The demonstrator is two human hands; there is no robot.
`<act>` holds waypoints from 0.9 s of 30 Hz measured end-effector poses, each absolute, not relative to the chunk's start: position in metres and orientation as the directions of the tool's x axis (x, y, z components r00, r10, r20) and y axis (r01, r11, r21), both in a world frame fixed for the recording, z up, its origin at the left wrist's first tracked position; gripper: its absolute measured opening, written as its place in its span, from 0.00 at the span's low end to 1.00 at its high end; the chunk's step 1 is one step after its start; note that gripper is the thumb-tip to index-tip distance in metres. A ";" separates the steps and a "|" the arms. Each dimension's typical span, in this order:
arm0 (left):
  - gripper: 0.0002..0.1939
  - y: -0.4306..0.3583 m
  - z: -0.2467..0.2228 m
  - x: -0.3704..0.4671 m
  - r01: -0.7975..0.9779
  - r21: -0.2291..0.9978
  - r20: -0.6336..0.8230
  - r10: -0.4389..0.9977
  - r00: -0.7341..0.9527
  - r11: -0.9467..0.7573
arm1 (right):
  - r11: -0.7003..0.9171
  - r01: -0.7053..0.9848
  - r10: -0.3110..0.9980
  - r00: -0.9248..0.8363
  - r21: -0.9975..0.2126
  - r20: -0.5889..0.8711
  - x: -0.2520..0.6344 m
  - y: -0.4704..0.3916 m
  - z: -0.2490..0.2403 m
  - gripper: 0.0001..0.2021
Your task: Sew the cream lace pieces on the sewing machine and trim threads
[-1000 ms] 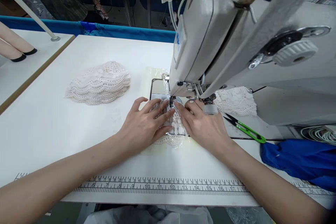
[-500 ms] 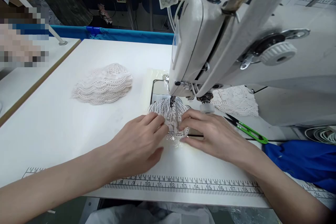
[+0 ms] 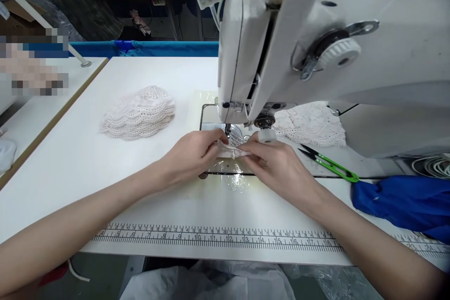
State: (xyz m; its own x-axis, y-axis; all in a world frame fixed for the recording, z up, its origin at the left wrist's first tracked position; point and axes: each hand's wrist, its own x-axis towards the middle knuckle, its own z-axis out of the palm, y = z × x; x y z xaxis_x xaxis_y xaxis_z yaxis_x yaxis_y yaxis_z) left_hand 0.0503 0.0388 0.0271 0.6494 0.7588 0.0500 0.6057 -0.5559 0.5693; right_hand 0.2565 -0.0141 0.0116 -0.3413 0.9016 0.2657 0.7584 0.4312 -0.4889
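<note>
Both hands are pinching one lace piece (image 3: 232, 151) right in front of the needle (image 3: 228, 130), left hand (image 3: 191, 152) and right hand (image 3: 277, 164) clamping opposite ends, so its long axis is running sideways between them.

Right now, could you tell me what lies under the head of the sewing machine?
Under the sewing machine head, the left hand and right hand pinch a lace piece by the needle. More white lace lies behind. The needle tip and the plate beneath the lace are covered.
</note>
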 end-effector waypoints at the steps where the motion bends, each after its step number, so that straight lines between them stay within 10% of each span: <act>1: 0.13 0.041 0.029 0.050 0.595 0.572 0.041 0.744 0.667 -0.565 | 0.459 0.770 0.880 -0.328 -0.443 0.343 0.257 -0.014 0.010 0.10; 5: 0.13 0.052 0.031 0.049 0.538 0.584 0.030 0.679 0.733 -0.608 | 0.464 0.797 0.818 -0.219 -0.386 0.532 0.257 -0.011 0.005 0.12; 13: 0.23 0.057 0.029 0.042 0.428 0.663 0.041 0.601 0.798 -0.614 | 0.451 0.817 0.847 -0.265 -0.359 0.461 0.255 -0.010 0.008 0.11; 21: 0.12 0.016 0.001 0.038 0.416 -0.092 0.435 0.339 0.834 -0.905 | 0.666 0.738 0.688 -0.550 -0.110 0.473 0.256 -0.016 0.008 0.10; 27: 0.14 0.012 0.000 0.035 0.429 -0.135 0.407 0.345 0.846 -0.893 | 0.681 0.720 0.686 -0.563 -0.135 0.461 0.256 -0.015 0.008 0.10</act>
